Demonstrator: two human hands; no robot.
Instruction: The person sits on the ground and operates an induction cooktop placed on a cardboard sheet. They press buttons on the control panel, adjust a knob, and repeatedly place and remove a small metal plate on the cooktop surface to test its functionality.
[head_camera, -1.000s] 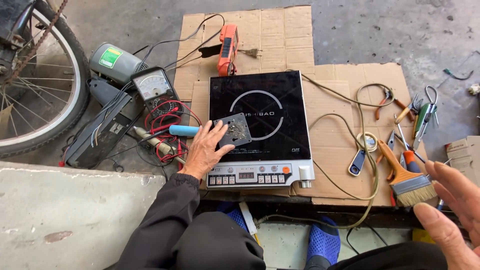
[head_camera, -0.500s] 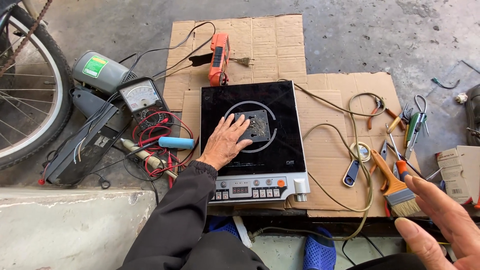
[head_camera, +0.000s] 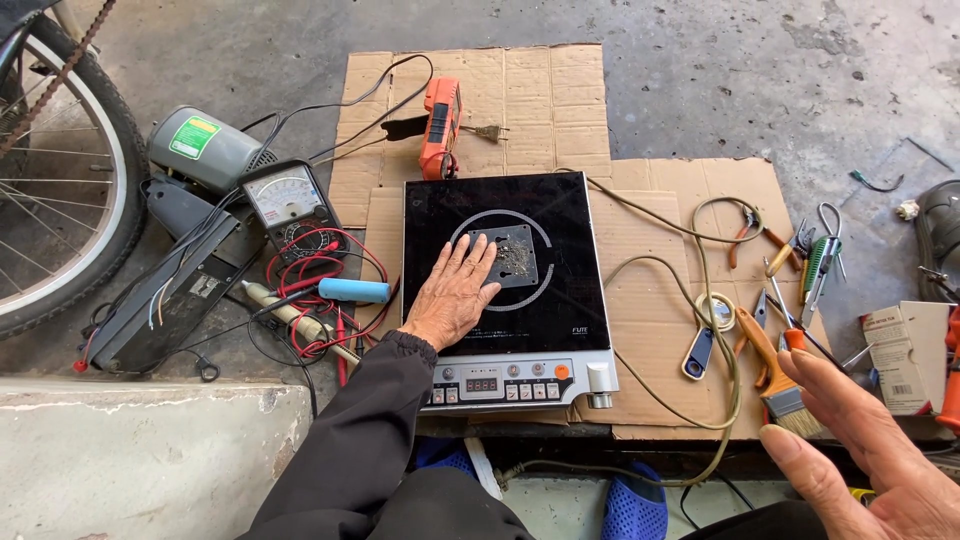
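Observation:
A black induction cooker (head_camera: 560, 300) lies flat on sheets of cardboard (head_camera: 550, 100). My left hand (head_camera: 455, 295) rests palm down on its glass top, fingertips touching a small grey square plate (head_camera: 515, 255) that lies in the ring mark. My right hand (head_camera: 870, 460) hovers open at the lower right, holding nothing, just below a paintbrush (head_camera: 775, 375) with an orange handle.
Pliers, scissors and screwdrivers (head_camera: 805, 255) lie right of the cooker, with a cable (head_camera: 715, 300) looping by them. To the left sit an analog multimeter (head_camera: 285, 200), a blue-handled tool (head_camera: 355, 290), red leads, a grey motor (head_camera: 205, 150) and a bicycle wheel (head_camera: 60, 200). An orange device (head_camera: 440, 125) lies behind.
My left hand slid from the cooker's left edge onto the glass, up beside the grey plate. My right hand stayed open at the lower right. The view shifted slightly.

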